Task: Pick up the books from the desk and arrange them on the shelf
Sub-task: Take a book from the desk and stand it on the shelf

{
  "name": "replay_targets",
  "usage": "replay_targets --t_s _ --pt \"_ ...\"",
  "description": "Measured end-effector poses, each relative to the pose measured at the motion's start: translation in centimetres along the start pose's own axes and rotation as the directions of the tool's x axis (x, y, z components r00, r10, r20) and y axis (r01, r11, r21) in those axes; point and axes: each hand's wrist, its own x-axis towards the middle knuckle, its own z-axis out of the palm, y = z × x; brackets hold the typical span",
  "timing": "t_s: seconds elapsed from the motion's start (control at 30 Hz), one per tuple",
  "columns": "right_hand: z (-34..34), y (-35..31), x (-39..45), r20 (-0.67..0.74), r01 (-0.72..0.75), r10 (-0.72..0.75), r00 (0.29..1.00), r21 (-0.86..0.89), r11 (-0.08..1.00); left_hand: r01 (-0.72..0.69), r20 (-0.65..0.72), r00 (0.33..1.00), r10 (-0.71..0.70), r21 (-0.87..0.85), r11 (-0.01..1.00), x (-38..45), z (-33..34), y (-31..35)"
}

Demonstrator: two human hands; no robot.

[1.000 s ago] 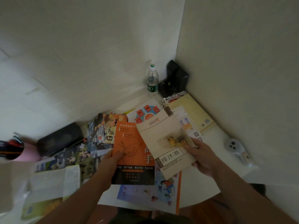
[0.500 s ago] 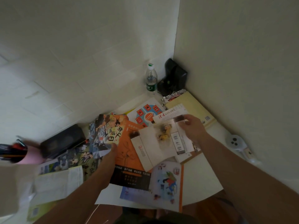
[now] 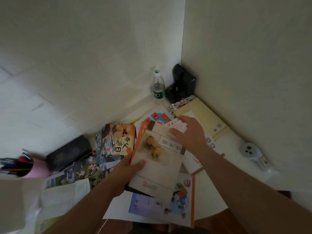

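Since prev frame, cream book (image 3: 158, 168) now lies stacked on orange book (image 3: 137, 142), both w/ left hand (image 3: 125, 173) gripping, thumb on top, above worktop (image 3: 226, 179). Right hand (image 3: 189, 134) reaches a white booklet (image 3: 179, 126), fingers curling on it; grip not fully clear.

Two bare forearms in view, no sleeves, no cuffs anywhere along their visible length. No watch, no bracelet, no ring to be made out on the left hand (image 3: 125, 173) or the right hand (image 3: 187, 132). Both wrists uncovered. Left thumb with a short, plain nail, blurred. Left forearm slim and straight; right forearm broader where it nears the lower right corner. Fine detail of knuckles and nails lost to dim light and blur. Dark clothing faintly visible at the bottom edge, kind unclear.
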Motion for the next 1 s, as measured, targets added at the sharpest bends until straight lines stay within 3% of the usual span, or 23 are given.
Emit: replay_targets --t_s 0.03,0.1,0.17,0.2,0.37,0.5,0.63,0.83,0.9,1.0 --pt "-0.4 0.7 -0.2 0.051 -0.117 0.112 0.992 0.118 0.986 0.013 0.006 1.000 -0.013 -0.087 0.996 0.1 0.0 -0.1" --pt "-0.9 1.6 -1.4 0.326 -0.425 0.316 0.891 0.355 0.832 0.023 0.028 0.999 -0.018 -0.205 0.978 0.5 0.4 -0.2" --pt "-0.6 2.1 -3.2 0.631 -0.590 0.256 0.732 0.401 0.701 0.016 0.059 0.998 -0.001 -0.245 0.969 0.9 0.8 -0.1" --pt "0.0 2.2 -4.1 0.688 -0.598 0.184 0.702 0.428 0.677 0.011 0.071 0.997 0.006 -0.233 0.972 1.1 1.0 0.0" --pt "2.7 3.0 -5.9 0.443 -0.364 0.116 0.889 0.530 0.766 -0.075 0.098 0.992 0.074 0.003 0.997 2.4 0.2 0.4" --pt "4.0 3.2 -6.7 0.367 -0.194 0.030 0.930 0.419 0.887 -0.186 0.055 0.981 0.186 0.002 0.982 2.7 -0.4 -0.1" --pt "5.7 2.9 -7.9 0.335 -0.048 -0.042 0.941 0.255 0.966 -0.231 -0.126 0.965 0.230 0.011 0.973 2.2 -1.1 -2.0" --pt "9.5 6.2 -9.3 0.370 -0.066 0.043 0.928 0.050 0.997 -0.174 -0.224 0.955 0.196 0.116 0.978 2.0 -1.9 -7.1" --pt "10.1 6.4 -9.1 0.386 -0.052 0.025 0.922 0.059 0.997 -0.156 -0.221 0.958 0.183 0.134 0.979 1.8 -2.1 -7.1" --pt "9.7 4.5 -7.7 0.370 -0.168 0.086 0.925 0.195 0.966 -0.138 -0.183 0.973 0.142 0.036 0.990 1.4 -2.4 -5.0"
